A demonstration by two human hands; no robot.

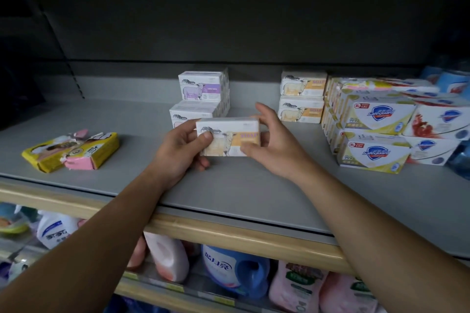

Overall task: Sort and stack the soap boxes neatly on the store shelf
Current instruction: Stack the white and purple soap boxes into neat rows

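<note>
Left hand [181,146] + right hand [273,146] both gripping white-n-yellow cardboard soap box w/ sheep pic [229,137], holding it above grey shelf [229,193], purple-label boxes [201,87] stacked just behind.

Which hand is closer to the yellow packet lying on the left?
Left. The left hand grips the soap box nearer the yellow packet, though apart from it. The right hand holds the box's far end, farther away.

Two bare forearms; bare hands [178,150]; no sleeves, rings or watch
</note>
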